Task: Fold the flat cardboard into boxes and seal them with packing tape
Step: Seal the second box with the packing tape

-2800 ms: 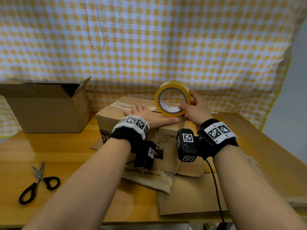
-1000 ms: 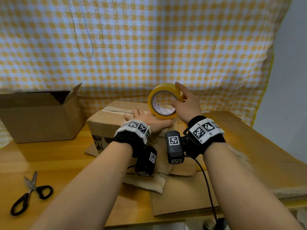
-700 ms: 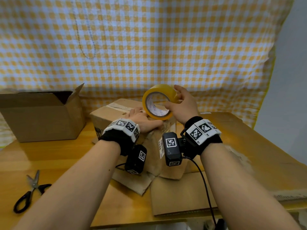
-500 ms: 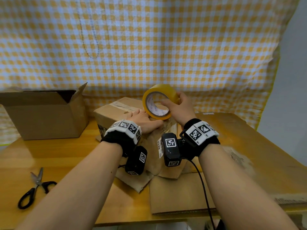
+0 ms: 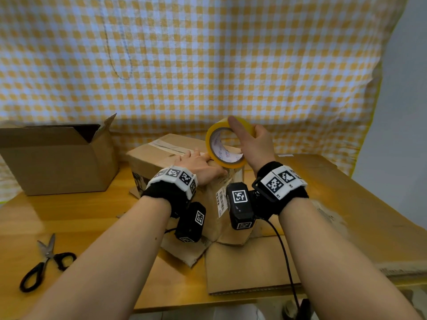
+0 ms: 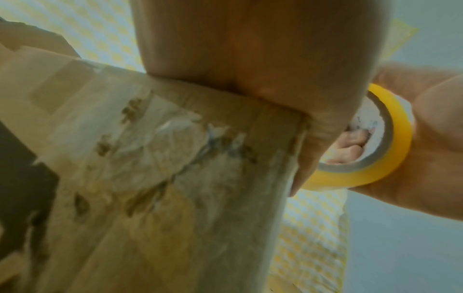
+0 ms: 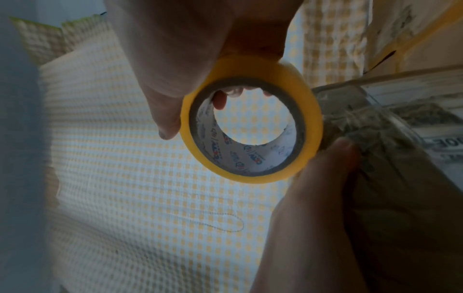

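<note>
A closed brown cardboard box (image 5: 157,155) stands on the wooden table, one corner turned toward me. My left hand (image 5: 198,166) lies flat on its top, fingers straight, pressing near the right edge; in the left wrist view the palm (image 6: 250,49) covers the box corner (image 6: 175,158). My right hand (image 5: 251,144) grips a yellow roll of packing tape (image 5: 227,144) upright above the box's right end, fingers curled over the rim. The right wrist view shows the tape roll (image 7: 250,128) and a clear strip (image 7: 375,111) running from it to the box.
An open-topped cardboard box (image 5: 57,158) stands at the back left. Black-handled scissors (image 5: 44,262) lie on the table at the front left. Flat cardboard pieces (image 5: 249,269) lie under and in front of the box. A yellow checked cloth (image 5: 208,65) hangs behind.
The box has been turned on the table, so a corner now faces me. My left hand stayed flat on top. My right hand's grip shifted round the tape roll.
</note>
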